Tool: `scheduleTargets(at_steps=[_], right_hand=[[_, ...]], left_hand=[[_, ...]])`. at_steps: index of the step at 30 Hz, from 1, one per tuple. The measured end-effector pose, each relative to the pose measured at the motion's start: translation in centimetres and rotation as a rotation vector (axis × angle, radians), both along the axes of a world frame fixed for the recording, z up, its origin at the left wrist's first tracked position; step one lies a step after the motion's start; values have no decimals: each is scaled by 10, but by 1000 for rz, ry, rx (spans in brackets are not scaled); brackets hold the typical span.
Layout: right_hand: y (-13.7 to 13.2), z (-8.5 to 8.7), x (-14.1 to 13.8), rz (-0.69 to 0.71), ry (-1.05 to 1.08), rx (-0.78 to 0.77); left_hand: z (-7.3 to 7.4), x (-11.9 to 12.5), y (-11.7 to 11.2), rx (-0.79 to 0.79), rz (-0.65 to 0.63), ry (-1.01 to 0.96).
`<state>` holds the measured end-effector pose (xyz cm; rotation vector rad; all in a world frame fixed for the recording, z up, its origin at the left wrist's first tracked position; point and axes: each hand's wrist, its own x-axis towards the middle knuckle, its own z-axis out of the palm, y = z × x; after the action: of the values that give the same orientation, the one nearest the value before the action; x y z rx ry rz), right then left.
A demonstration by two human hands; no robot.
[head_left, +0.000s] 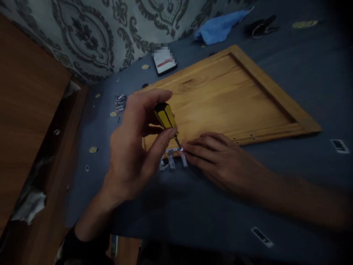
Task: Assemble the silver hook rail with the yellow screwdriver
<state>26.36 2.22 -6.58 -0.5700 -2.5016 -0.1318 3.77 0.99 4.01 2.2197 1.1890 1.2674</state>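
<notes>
My left hand (132,147) is closed around a short screwdriver (166,117) with a yellow and black handle. The shaft points down at a shiny metal hinge (173,151) on the near edge of a framed wooden panel (217,95). At the hinge's right end the screwdriver's tip meets what looks like a small screw head. My right hand (215,151) lies over the panel's near edge with fingers stretched out, its fingertips by the hinge and the screwdriver's tip. Whether those fingertips pinch anything is hard to see.
Small metal hardware (120,103) lies in a pile left of the panel. A phone (164,60) rests behind it, near the patterned wall. Farther back are a blue cloth (220,27) and a dark object with a ring (259,28). A brown wooden cabinet (27,81) stands at left.
</notes>
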Motion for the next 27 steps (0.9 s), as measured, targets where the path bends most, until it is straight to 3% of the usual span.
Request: scheduleTargets(at_steps=[10,17,23,27], right_hand=[[2,0,-1,9,27,51],[1,-3,-2,-11,52,27],[1,-4,-3,-7,45,42],[1,-6,-3,-19,64,38]], left_hand=[[-6,-1,3,-34,-12,90],[-13,-6,8,236,48,234],[-6,-5,5,134,-25,242],[-7,-3,6,174,5,244]])
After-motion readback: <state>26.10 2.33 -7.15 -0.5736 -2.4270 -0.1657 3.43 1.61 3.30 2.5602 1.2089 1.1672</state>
